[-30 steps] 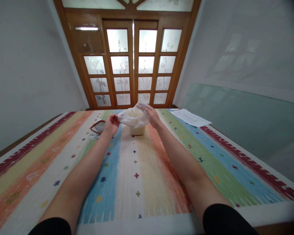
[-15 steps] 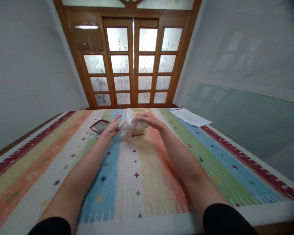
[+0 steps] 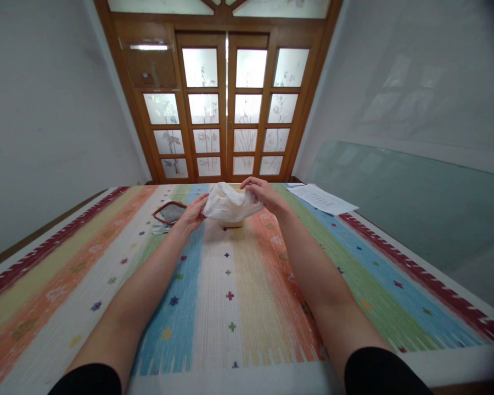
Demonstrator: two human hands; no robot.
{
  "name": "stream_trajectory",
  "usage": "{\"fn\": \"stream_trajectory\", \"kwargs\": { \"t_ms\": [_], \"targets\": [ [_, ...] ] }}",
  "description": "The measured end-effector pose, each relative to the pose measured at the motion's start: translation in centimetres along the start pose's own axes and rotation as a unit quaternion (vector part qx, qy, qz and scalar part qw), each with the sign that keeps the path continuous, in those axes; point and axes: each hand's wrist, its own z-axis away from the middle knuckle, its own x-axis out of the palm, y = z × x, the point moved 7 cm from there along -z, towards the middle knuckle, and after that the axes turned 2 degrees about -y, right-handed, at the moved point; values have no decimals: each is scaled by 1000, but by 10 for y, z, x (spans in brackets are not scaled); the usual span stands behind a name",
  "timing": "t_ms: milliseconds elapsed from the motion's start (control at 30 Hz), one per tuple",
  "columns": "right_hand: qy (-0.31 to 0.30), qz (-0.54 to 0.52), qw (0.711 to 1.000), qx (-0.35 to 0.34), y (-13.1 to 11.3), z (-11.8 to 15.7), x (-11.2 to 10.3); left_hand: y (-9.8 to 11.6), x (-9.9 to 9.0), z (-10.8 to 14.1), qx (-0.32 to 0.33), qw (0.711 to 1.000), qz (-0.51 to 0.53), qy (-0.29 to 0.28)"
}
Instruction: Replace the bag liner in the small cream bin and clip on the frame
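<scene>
the crumpled white thin-plastic bag [image 3: 233, 206] was stretched lengthwise from left hand [image 3: 194, 213] to right hand [image 3: 265, 193], both equally near, their fingers [image 3: 251, 180] closed upon its edges.

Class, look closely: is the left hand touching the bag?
Touching: the head view shows the left hand meeting the bag at its left edge, no gap between.

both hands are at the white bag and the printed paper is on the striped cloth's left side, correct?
Not quite: the head view shows the printed paper on the right side of the striped cloth. The left hand and right hand are at the white bag.
</scene>
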Motion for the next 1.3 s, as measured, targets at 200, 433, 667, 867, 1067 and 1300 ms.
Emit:
{"fn": "stream_trajectory", "kwargs": {
  "t_ms": [200,433,667,867,1067,1300],
  "targets": [
    [10,308,951,14,-2,0,4,26,4,8,71,996,-37,26],
    [77,510,855,-54,-14,3,36,47,12,13,194,972,-115,68],
    [137,534,833,-37,-13,4,32,84,21,45,320,885,-316,125],
    [225,380,893,-91,-21,3,2,104,24,62,376,856,-323,149],
    [223,186,947,-138,-31,6,-21,97,-14,38,308,891,-274,188],
    [-103,130,984,-60,-18,7,7,72,-51,12,213,931,-205,213]
  ]
}}
